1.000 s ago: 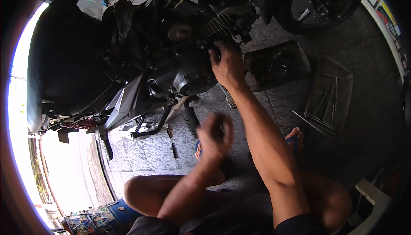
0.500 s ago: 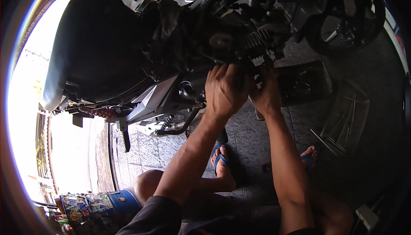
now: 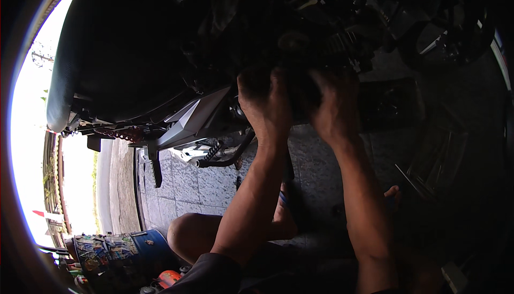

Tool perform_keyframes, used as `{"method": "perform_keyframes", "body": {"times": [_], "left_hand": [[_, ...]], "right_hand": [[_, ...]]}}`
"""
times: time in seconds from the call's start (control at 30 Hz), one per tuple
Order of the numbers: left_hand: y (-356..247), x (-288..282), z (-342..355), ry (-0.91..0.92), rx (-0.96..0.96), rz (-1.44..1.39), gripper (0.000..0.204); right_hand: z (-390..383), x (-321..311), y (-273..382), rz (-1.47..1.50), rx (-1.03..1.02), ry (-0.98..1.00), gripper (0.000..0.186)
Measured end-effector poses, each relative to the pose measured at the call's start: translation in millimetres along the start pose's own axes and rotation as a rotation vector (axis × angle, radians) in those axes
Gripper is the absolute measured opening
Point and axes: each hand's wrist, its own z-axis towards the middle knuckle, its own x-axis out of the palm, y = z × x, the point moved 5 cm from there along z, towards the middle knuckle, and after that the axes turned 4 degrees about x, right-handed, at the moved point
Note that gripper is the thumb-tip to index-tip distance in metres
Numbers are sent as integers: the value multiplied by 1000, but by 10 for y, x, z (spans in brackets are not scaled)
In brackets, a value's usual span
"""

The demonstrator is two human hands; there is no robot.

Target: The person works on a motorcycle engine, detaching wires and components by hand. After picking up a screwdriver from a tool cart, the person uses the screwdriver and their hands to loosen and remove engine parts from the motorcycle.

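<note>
A motorcycle [image 3: 198, 104] with a black seat [image 3: 120, 53] and a silver-grey side panel stands across the upper part of the view. At its engine, both hands grip a dark piece [image 3: 302, 93] whose shape is lost in shadow. My left hand [image 3: 265, 104] is closed on its left side, thumb up along the inner edge. On the other side my right hand [image 3: 336, 104] is closed too, its fingertips hidden in the dark. I cannot tell whether the piece is still joined to the engine.
On the right floor, thin metal rods [image 3: 415, 181] lie in a tray barely visible in shadow. A dark rectangular pan [image 3: 393, 101] sits beside the right hand. At lower left are a blue drum [image 3: 152, 248] covered in stickers and an orange object [image 3: 169, 278]. The footpeg [image 3: 155, 171] juts down.
My left hand has turned and moved slightly left, opening a wider gap from the right hand, with the dark piece now between them. The picture has darkened; the orange object has come into view.
</note>
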Motion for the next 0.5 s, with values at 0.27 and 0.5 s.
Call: {"method": "perform_keyframes", "body": {"times": [0.27,0.5], "left_hand": [[6,-171,209,-33,169,52,23],[-359,-508,513,-106,321,32,13]], "right_hand": [[7,107,-52,381,203,138,16],[241,355,204,229,56,60,20]]}}
